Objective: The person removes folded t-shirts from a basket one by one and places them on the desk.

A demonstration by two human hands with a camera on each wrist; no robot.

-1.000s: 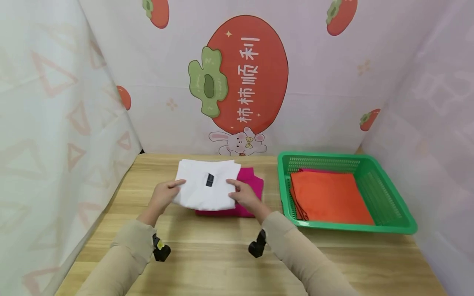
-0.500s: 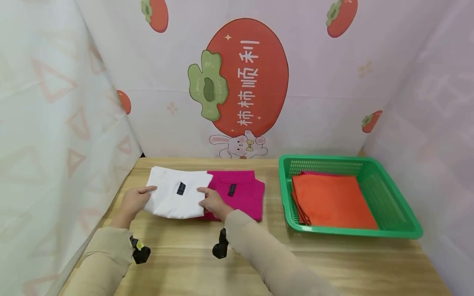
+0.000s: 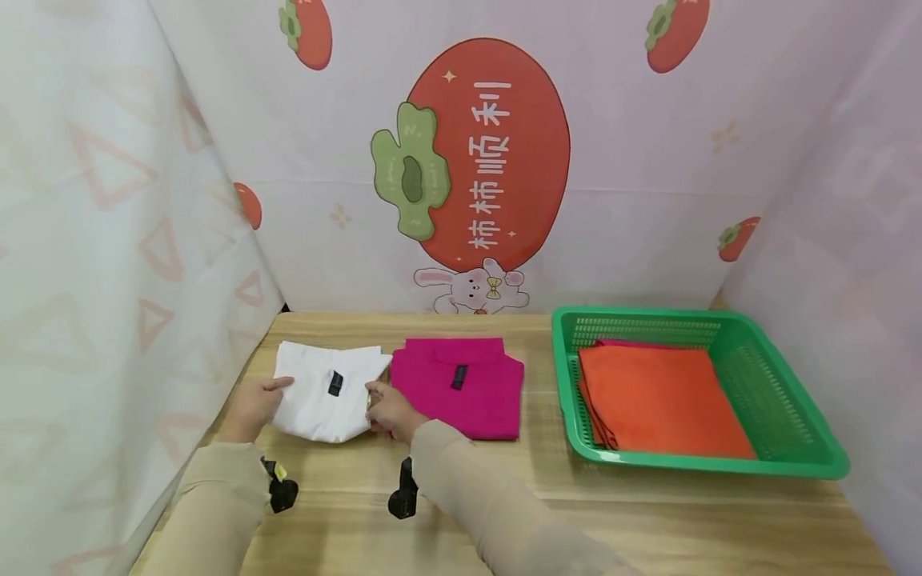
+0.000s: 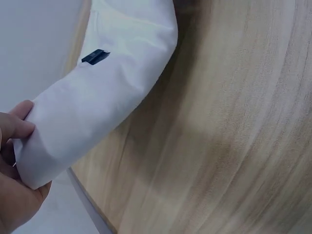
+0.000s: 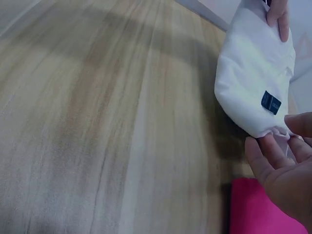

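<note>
While the white folded shirt [image 3: 326,392] sags between them just above the surface [image 3: 504,496], the left hand [image 3: 250,408] pinches its far-left edge and the right hand [image 3: 389,410] pinches its other edge, each grip clamped on cloth. The shirt hangs just left of the pink shirt [image 3: 461,386], the green basket [image 3: 778,400] well beyond.

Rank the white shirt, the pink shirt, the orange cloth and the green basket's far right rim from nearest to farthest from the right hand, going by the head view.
1. White shirt: pinched by the right hand at its right edge.
2. Pink shirt: just right of the hand, on the table.
3. Orange cloth: farther right, inside the basket.
4. Basket's far right rim: farthest right.
</note>
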